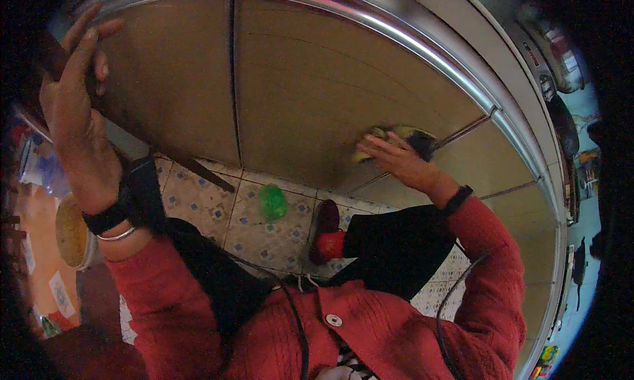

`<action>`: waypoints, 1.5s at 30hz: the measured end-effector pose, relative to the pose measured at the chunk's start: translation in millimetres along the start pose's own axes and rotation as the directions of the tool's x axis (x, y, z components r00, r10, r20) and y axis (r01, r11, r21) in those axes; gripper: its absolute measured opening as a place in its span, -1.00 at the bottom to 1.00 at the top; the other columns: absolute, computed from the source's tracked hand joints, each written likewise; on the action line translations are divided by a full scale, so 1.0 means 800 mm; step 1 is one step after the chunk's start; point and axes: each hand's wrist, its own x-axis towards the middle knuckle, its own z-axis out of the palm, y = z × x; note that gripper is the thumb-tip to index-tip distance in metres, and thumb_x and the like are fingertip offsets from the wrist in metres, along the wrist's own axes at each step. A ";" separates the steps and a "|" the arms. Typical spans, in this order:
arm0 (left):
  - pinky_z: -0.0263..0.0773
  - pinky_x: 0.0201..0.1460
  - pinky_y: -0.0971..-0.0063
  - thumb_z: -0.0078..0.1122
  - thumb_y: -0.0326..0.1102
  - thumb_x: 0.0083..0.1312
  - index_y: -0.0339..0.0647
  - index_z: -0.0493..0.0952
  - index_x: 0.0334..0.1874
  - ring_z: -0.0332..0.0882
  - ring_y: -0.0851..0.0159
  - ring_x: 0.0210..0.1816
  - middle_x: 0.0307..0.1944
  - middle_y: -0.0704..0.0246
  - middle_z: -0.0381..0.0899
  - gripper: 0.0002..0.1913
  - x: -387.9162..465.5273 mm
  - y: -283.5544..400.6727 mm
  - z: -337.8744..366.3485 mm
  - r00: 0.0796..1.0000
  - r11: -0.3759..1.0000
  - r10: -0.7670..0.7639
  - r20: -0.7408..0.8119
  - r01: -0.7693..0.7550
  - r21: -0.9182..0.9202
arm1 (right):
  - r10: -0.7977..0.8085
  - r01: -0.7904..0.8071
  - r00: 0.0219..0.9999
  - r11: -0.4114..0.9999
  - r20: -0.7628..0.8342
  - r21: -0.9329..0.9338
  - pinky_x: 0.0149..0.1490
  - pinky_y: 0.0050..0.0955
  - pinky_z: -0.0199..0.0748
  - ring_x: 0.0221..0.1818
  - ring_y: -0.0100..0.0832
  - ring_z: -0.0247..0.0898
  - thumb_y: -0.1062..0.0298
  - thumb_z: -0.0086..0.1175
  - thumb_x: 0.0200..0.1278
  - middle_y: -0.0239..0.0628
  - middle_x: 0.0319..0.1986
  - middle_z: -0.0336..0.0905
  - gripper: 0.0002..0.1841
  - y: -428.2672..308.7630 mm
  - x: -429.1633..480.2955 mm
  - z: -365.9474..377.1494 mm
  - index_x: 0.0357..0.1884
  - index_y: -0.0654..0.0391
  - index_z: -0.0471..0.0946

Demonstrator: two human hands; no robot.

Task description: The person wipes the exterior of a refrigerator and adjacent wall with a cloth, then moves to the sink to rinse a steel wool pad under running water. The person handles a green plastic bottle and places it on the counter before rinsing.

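Observation:
My right hand point(403, 164) presses a crumpled yellowish cloth or pad point(379, 132) flat against a brown cabinet door point(317, 97), beside the seam between two panels. A dark and yellow patch, blurred, shows just beyond my fingers. My left hand point(81, 93) is raised at the upper left with its fingers spread and slightly bent, near the cabinet's far end; no object shows in it. Both wrists wear black bands, and the left also has a silver bangle.
A metal trim point(421, 43) runs along the cabinets' top edge, with a stove and pans beyond at right. A crumpled green plastic bag point(273, 202) lies on the patterned tile floor point(198, 201). At left, a round container point(74, 231) stands on an orange surface point(42, 221).

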 end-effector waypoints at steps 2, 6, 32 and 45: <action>0.07 -0.45 0.75 0.10 -0.34 0.34 -0.26 0.60 0.04 0.28 0.66 -0.47 -0.18 0.37 0.71 -0.72 0.001 -0.005 -0.006 0.997 0.997 0.064 0.034 -0.063 -0.033 | 0.039 -0.045 0.997 0.994 -0.066 -0.099 0.53 -0.04 -0.26 0.54 -0.30 -0.22 0.39 -0.07 0.29 -0.40 0.46 0.05 -0.68 0.000 -0.038 -0.008 0.04 0.11 0.57; 0.07 -0.45 0.75 0.12 -0.33 0.32 -0.27 0.59 0.06 0.27 0.65 -0.48 -0.19 0.38 0.70 -0.69 0.003 -0.012 -0.020 0.979 0.985 0.168 0.119 -0.172 0.027 | 0.095 -0.095 0.995 0.995 0.041 -0.006 0.53 -0.04 -0.27 0.54 -0.31 -0.21 0.39 -0.06 0.32 -0.41 0.46 0.05 -0.66 0.005 -0.049 -0.007 0.11 0.10 0.53; 0.24 -0.60 0.66 0.12 -0.32 0.38 -0.28 0.59 -0.08 0.39 0.54 -0.64 -0.40 0.30 0.70 -0.80 0.041 -0.086 -0.085 0.918 0.940 -0.299 -0.259 0.330 0.085 | -0.220 0.188 0.968 0.329 0.118 -0.926 0.53 -0.28 -0.10 0.52 -0.28 -0.16 0.46 -0.21 0.37 -0.28 0.47 -0.02 -0.47 -0.040 0.132 0.054 0.40 0.16 0.16; 0.45 -0.49 0.54 0.22 -0.28 0.30 -0.37 0.59 -0.22 0.61 0.40 -0.52 -0.50 0.28 0.67 -0.77 0.152 -0.225 -0.141 0.917 0.884 -0.167 -0.363 0.302 0.357 | -0.217 0.201 0.970 0.483 0.106 -0.852 0.49 -0.33 0.01 0.48 -0.23 -0.01 0.41 -0.14 0.41 -0.22 0.42 0.11 -0.47 -0.042 0.122 0.052 0.41 0.16 0.18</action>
